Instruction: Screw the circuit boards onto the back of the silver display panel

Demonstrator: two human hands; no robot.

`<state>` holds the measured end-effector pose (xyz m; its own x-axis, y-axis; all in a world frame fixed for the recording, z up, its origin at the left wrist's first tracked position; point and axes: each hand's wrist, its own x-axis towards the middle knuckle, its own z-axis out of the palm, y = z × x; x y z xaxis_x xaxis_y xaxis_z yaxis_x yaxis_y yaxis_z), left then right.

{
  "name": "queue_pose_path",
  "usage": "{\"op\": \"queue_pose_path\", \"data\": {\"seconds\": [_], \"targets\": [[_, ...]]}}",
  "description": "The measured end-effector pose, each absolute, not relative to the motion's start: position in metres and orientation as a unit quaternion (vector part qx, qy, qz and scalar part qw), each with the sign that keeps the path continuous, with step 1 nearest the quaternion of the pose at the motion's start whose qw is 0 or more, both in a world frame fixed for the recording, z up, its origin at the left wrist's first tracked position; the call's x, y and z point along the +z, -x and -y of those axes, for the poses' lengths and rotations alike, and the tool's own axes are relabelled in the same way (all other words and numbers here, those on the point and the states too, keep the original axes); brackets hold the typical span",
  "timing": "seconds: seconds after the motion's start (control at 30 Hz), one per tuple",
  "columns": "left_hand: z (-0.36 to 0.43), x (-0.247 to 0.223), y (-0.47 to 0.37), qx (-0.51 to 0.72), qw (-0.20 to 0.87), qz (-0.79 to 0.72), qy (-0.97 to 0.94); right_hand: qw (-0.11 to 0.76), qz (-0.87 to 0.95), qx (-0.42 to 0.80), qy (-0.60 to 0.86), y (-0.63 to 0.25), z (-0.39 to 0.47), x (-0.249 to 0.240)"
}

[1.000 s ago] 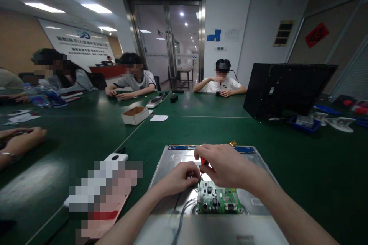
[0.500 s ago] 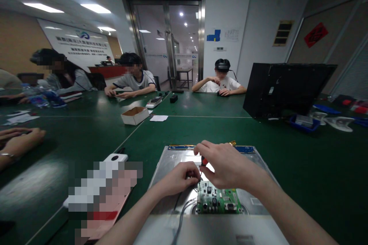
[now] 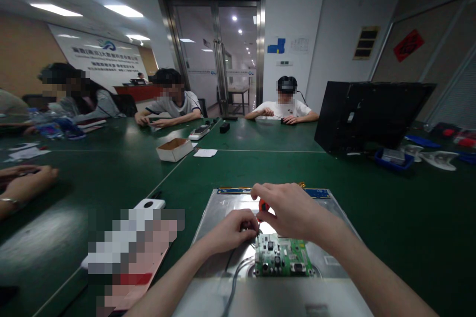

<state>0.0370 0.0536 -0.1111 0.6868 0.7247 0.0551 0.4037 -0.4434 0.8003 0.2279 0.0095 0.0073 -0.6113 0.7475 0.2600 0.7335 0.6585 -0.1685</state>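
A red-handled screwdriver (image 3: 264, 205) is standing nearly upright by the far left corner of a green circuit board (image 3: 284, 257), its short long axis leaning a little. The handle is pointing up, and the thin shaft is running down toward that corner; the tip is hiding by the fingers. The board is lying flat on a metal panel (image 3: 316, 297), with grey cables (image 3: 235, 282) trailing from its left side toward the near edge.

Compared with half a second ago, the handle is showing more red between thumb and forefinger, and the right thumb is sitting slightly differently. The board and the left hand are keeping their places. Across the green table (image 3: 394, 218), the person in white (image 3: 293, 109) is now holding a raised hand lower, near the tabletop.

The right hand (image 3: 260, 205) is arching over from the right, wrist bent, thumb and fingers closing on the handle, the rear fingers hiding. The left hand (image 3: 245, 228) is resting low beside the shaft, fingertips gathering together; whether they are clamping anything, I cannot tell.
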Motion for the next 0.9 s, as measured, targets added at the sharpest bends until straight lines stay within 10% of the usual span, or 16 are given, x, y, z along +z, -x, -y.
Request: {"op": "queue_pose_path", "data": {"seconds": [0.9], "targets": [[-0.0509, -0.1068, -0.0382, 0.199, 0.41, -0.353, -0.817, 0.144, 0.886, -0.016, 0.44, -0.2262, -0.0134, 0.0042]]}}
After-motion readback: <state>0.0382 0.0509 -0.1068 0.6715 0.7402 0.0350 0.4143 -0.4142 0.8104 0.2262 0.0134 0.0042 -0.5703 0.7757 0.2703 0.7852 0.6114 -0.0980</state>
